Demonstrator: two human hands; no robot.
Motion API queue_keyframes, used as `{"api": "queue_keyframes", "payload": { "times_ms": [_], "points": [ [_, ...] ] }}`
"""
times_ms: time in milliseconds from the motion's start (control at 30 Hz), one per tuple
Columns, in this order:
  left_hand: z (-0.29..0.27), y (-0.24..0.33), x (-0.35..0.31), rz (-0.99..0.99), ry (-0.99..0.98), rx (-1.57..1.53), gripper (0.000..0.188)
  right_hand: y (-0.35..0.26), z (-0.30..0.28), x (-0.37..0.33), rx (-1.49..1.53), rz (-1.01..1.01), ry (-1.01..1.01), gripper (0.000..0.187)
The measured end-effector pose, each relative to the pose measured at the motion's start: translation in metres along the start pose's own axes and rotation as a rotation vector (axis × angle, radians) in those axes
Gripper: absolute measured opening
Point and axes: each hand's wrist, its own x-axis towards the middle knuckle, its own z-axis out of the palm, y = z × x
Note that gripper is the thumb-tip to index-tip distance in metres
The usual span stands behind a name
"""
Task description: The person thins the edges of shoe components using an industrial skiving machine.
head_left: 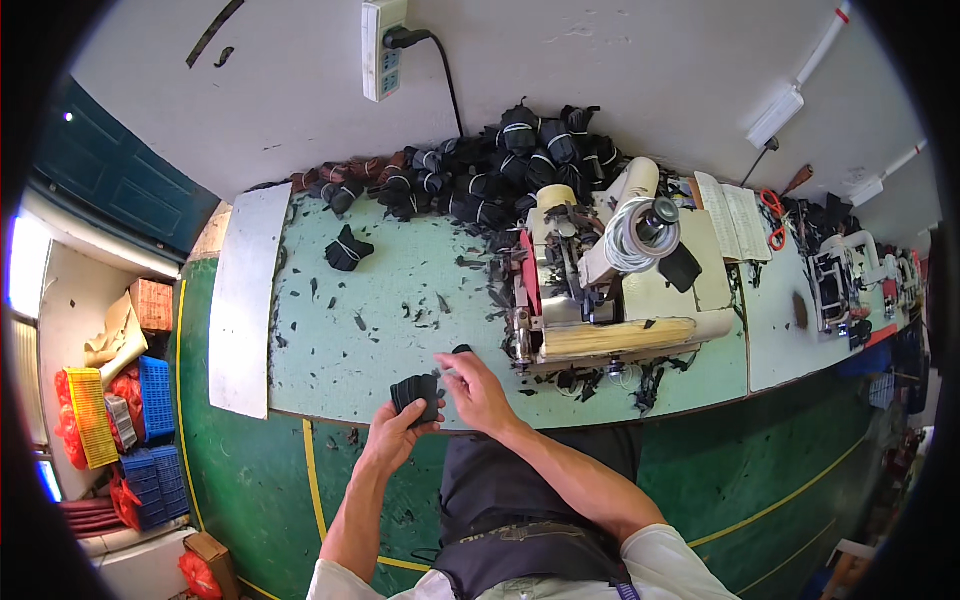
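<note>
The black pieces in the left hand look matt, like thin cloth or leather. At 12 o'clock, dull, creased bundles of similar cloth-like material are bound with pale ties. The counter is smooth and low-sheen. At 3 o'clock, the machine mixes smooth cream-painted casing with shiny bare metal; its long yellowish bar is streaked like wood. The coil looks like smooth plastic. At 2 o'clock lie flat paper sheets. The socket strip, at 11 o'clock, is glossy white plastic. Toward 8 o'clock, the floor has a smooth painted sheen, and the baskets are lattice plastic.
</note>
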Motion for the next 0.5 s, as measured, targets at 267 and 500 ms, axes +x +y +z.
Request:
{"api": "queue_keyframes", "payload": {
  "times_ms": [267,500],
  "points": [
    [0.001,0.005,0.002,-0.048,-0.061,0.068,0.026,-0.019,-0.002,0.001,0.148,0.105,-0.148,0.029],
    [-0.003,0.007,0.004,-0.045,-0.066,0.126,0.026,-0.022,-0.001,0.002,0.15,0.129,-0.153,0.023]
  ]
}}
